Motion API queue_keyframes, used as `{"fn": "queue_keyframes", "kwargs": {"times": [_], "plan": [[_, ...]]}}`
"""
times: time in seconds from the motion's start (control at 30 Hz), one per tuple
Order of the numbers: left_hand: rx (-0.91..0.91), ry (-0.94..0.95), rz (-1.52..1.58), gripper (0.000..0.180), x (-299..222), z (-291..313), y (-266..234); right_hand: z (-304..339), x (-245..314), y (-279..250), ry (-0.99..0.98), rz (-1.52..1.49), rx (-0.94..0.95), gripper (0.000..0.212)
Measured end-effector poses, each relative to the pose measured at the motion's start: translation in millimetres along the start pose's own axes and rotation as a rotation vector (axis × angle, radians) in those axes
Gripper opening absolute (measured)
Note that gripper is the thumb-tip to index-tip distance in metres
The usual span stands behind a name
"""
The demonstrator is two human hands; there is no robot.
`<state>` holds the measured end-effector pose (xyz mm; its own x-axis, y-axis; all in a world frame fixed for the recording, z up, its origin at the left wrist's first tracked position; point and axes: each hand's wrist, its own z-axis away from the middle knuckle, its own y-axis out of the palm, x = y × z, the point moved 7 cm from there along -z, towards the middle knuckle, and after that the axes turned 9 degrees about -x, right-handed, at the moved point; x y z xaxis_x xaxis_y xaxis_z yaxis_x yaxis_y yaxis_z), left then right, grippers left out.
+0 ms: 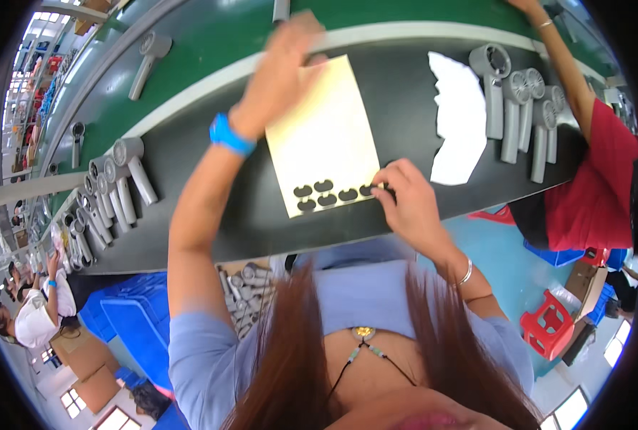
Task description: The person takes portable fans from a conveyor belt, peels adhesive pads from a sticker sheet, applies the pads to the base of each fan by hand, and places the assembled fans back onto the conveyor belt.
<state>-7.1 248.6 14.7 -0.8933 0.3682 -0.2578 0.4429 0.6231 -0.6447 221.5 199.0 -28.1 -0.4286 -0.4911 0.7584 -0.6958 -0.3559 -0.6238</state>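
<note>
My left hand point(283, 79), blurred by motion, reaches over the far end of a pale yellow sheet point(326, 118) toward the green belt. Its fingers look stretched out with the thumb apart, and nothing shows in them. Just beyond the fingertips is the end of a grey handheld fan point(281, 10), cut off by the frame's top. At the sheet's near right corner my right hand point(408, 201) is closed, thumb and finger pinching a black sticker point(367, 190). Several more black rounded stickers point(324, 186) lie along the sheet's near edge.
Grey handheld fans point(134, 168) line the black table's left side; more fans point(494, 93) stand right of a torn white paper point(461, 122). A green conveyor belt point(204, 50) runs behind, carrying fans. A person in a red shirt point(598, 186) reaches across at right. Blue bins point(136, 308) stand below left.
</note>
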Motion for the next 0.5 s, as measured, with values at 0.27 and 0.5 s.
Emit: {"fn": "queue_keyframes", "kwargs": {"times": [0.27, 0.5], "plan": [[0.461, -0.082, 0.118, 0.048, -91, 77, 19, 7, 1, 10, 0.063, 0.027, 0.062, 0.014], [0.414, -0.025, 0.032, 0.051, -84, 82, 27, -13, -2, -28, 0.055, -0.278, 0.064, 0.009]]}}
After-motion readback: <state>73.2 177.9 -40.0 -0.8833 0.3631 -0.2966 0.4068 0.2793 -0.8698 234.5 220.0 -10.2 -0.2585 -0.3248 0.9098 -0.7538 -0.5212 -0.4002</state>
